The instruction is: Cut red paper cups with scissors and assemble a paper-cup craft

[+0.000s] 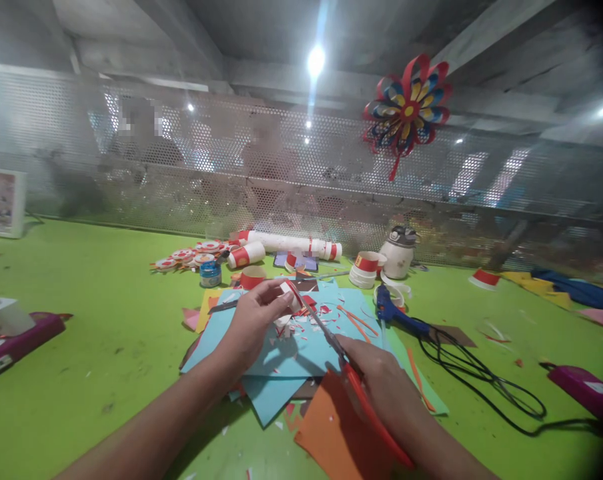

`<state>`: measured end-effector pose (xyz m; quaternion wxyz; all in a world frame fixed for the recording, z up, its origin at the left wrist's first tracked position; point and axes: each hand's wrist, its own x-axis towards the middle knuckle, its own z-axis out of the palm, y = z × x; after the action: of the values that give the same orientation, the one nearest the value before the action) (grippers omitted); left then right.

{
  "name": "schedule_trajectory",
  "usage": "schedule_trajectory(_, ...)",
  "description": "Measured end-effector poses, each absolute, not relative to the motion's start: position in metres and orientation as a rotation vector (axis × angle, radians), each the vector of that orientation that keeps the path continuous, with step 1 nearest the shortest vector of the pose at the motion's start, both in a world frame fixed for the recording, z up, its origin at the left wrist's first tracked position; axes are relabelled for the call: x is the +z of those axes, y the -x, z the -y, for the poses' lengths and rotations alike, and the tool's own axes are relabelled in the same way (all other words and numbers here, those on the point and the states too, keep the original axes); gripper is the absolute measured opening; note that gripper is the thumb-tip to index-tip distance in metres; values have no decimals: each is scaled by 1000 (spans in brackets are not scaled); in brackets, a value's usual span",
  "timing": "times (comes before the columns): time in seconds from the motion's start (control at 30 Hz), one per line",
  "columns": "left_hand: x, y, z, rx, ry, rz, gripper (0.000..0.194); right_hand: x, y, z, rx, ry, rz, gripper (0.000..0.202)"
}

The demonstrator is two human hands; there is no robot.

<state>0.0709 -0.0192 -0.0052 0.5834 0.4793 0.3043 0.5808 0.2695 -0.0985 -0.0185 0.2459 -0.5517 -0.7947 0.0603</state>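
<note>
Pinched in the fingers of my left hand (254,323) is a small red-and-white paper piece (291,295), curved as if cut from a paper cup. My right hand (379,377) grips a pair of scissors (356,383) with long red handles. Their blades point up and left, with the tips close to the paper piece; whether they touch it I cannot tell. Below both hands lie light blue paper sheets (301,357), strewn with red and white scraps (326,309). An orange sheet (326,427) lies under the scissor handles.
On the green table (106,320), a blue glue gun (399,317) with a looped black cord lies to the right. Paper cups (365,268), a blue jar (210,273) and a kettle-like pot (398,253) stand behind. Purple power strips (584,390) lie at the sides. A mesh partition (281,173) rises behind.
</note>
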Motion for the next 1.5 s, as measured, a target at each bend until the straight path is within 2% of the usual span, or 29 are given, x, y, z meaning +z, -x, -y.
schedule_trajectory(0.27, -5, -70, 19, 1369, -1123, -700, 37, -12, -264, 103, 192, 1502, 2137, 27)
schedule_trajectory(0.7, -5, -70, 18, 1334, -1000, -595, 42, -9, -262, 104, 235, 1541, 2114, 30)
schedule_trajectory(0.93, -3, -71, 20, 1368, -1026, -681, 48, -9, -260, 106, 220, 1623, 2103, 37)
schedule_trajectory(1.23, -11, -71, 15, 1401, -1158, -691, 42, -13, -261, 102, 207, 1580, 2095, 29)
schedule_trajectory(1.5, -11, -70, 16, 1414, -1202, -672, 37, -17, -263, 101, 170, 1563, 2105, 31)
